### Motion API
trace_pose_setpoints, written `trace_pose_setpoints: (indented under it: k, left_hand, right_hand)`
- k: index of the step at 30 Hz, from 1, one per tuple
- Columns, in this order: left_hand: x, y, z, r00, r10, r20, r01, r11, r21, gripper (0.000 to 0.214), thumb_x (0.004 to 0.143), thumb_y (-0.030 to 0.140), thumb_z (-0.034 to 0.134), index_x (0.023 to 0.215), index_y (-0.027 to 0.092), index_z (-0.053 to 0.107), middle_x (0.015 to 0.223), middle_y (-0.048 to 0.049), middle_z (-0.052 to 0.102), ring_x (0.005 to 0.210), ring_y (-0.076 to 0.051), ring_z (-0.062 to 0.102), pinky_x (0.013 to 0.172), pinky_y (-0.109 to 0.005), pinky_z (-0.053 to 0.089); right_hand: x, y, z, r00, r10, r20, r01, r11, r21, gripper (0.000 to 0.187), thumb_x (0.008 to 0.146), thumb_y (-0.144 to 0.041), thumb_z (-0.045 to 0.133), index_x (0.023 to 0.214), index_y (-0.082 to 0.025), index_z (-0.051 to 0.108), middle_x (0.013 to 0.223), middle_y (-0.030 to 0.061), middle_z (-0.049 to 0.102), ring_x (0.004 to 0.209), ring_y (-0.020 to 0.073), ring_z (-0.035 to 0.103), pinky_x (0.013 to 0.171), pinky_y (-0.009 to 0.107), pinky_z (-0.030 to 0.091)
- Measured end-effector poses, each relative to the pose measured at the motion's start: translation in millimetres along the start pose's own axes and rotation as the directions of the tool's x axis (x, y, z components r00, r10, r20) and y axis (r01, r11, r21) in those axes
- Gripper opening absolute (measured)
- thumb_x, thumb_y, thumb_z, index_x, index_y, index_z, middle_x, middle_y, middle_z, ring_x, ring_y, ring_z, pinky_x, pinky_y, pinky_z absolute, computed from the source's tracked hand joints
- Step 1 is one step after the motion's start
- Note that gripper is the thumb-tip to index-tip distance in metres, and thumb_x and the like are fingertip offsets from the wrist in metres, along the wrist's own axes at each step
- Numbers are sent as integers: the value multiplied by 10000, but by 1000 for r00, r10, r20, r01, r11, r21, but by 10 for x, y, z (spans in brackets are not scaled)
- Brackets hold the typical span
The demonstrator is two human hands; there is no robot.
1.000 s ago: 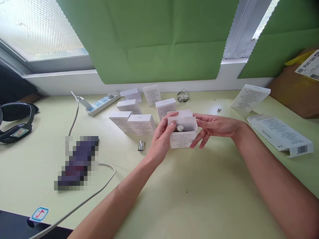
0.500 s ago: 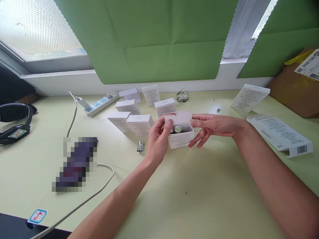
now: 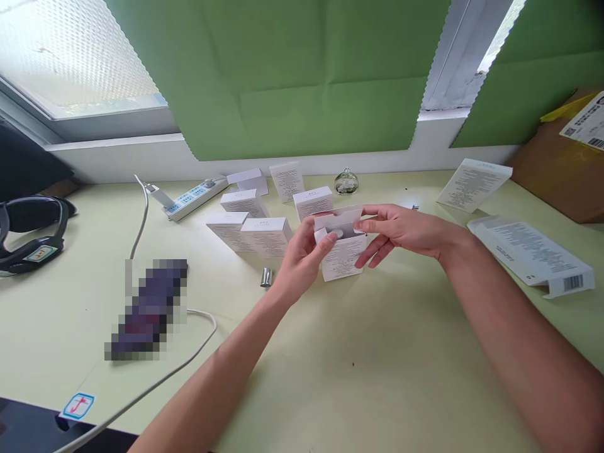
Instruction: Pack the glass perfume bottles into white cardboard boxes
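Note:
A small white printed carton (image 3: 343, 259) stands on the table with its top flap raised. My left hand (image 3: 306, 253) is closed around its left side, thumb at the front edge of the opening. At the right, my right hand (image 3: 389, 231) grips the flap's edge between thumb and fingers, its other fingers beside the carton's right wall. Inside the opening a pale round top shows; the rest of the content is hidden. Left of my left hand lies a small silver cap (image 3: 267, 277).
Several closed white cartons (image 3: 267, 238) stand behind and left of my hands. A glass bottle (image 3: 346, 182) stands near the wall. A flattened carton (image 3: 533, 255) and a cardboard box (image 3: 559, 167) are at the right. Left are a power strip (image 3: 195, 197), phone (image 3: 151, 308), cable and headphones (image 3: 35, 236).
The carton has tilted so more of its printed front faces me, and the green-topped item inside is less visible. My right hand has shifted slightly up and left along the flap.

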State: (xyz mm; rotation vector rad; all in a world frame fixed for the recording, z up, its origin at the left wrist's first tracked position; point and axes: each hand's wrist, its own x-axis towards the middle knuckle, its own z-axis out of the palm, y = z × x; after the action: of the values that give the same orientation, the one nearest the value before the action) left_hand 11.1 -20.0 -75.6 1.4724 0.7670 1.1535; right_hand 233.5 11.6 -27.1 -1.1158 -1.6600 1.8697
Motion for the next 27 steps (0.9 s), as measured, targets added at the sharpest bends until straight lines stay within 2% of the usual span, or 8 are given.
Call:
trace_pose_setpoints:
  k: [4,7,11,14,18,22,27]
  left_hand:
    - [-5,-41,21,997,47,-57,-45,998,43,266,972,364,582,1211,248,567,1133,-61,622,999,-177,595,824,-279,492]
    - [-29,-58,48,991,101,-82,-90,988,127,248,970,363,587,1187,242,575,1086,-50,622,945,-155,586,803,-266,491]
    - [-51,-45,68,989,94,-117,-69,977,200,224,965,365,593,1156,248,583,996,-34,620,860,-143,569,726,-255,467]
    - [-48,-39,69,988,89,-123,-65,980,187,216,961,366,597,1145,254,588,952,-32,624,812,-141,569,680,-253,452]
    - [-36,-55,59,987,125,-106,-108,982,152,222,958,371,602,1147,255,600,1020,-49,652,899,-167,607,753,-281,488]
    - [-24,-69,26,985,157,-77,-143,976,164,246,950,377,613,1164,255,624,1070,-57,668,941,-179,621,791,-300,507]
    - [-1,-55,-45,982,185,-26,-176,963,203,177,944,334,627,1093,262,691,1126,-68,657,1033,-191,604,826,-295,500]
  right_hand:
    - [-20,-26,33,999,-22,34,23,999,-42,488,912,-476,653,1368,-329,562,1394,60,620,869,227,780,765,363,665]
    - [-39,-47,42,999,5,47,-2,998,-64,541,889,-426,696,1397,-330,536,1373,70,637,879,227,776,728,340,665]
    - [-61,-83,47,997,42,67,-36,996,-87,594,862,-359,734,1416,-322,523,1360,77,644,862,224,776,705,324,659]
    - [-76,-93,44,998,15,56,-10,996,-93,585,872,-401,718,1419,-322,528,1373,78,635,845,223,775,714,331,658]
    - [-69,-52,27,999,-47,8,47,997,-53,480,926,-501,611,1370,-320,599,1328,69,667,796,228,777,725,352,663]
    - [-63,-8,2,999,-48,17,49,998,-42,448,943,-449,604,1382,-360,593,1314,43,675,802,224,776,768,373,662]
    - [-89,-42,4,998,-39,47,41,998,-41,487,913,-389,657,1392,-354,578,1362,44,640,850,235,777,778,377,658]
